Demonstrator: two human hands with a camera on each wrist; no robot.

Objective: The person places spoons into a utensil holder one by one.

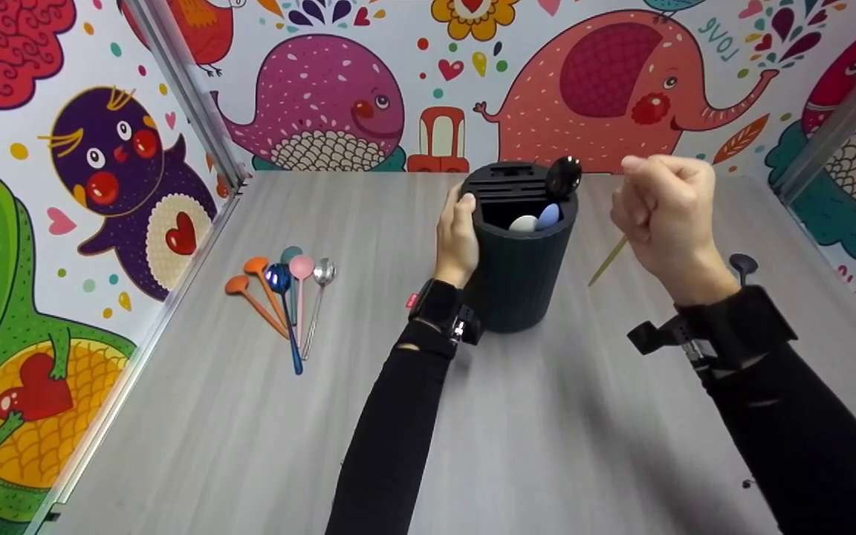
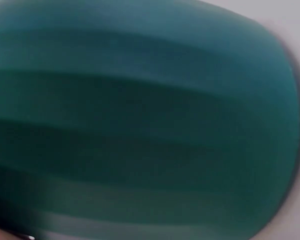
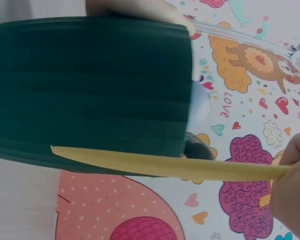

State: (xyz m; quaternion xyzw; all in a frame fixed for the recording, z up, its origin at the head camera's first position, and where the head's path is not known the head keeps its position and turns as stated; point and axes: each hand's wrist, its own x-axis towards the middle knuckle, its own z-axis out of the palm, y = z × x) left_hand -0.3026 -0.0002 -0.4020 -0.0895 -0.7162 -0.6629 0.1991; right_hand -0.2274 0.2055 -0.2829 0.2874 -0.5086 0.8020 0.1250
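A dark green ribbed utensil holder [image 1: 513, 279] stands upright on the table. My left hand [image 1: 458, 241] grips its left side, thumb by the rim. In the left wrist view the holder's ribbed wall [image 2: 140, 125] fills nearly everything. My right hand [image 1: 669, 212] is raised to the right of the holder, fingers curled round a yellow knife [image 3: 165, 165] whose tapered blade points down, apart from the holder in the head view. Inside the holder's front opening are a white utensil head [image 1: 523, 223] and a blue one [image 1: 548, 216]. A glossy black round head [image 1: 564, 176] rises at its right rim.
On the left of the table lies a group of spoons: orange ones [image 1: 257, 266], a blue one [image 1: 278, 278], a pink one [image 1: 301, 267], a teal one [image 1: 291, 253] and a silver one [image 1: 325, 270]. A dark spoon [image 1: 743, 263] lies behind the right wrist. Patterned panels [image 1: 450, 96] border the table.
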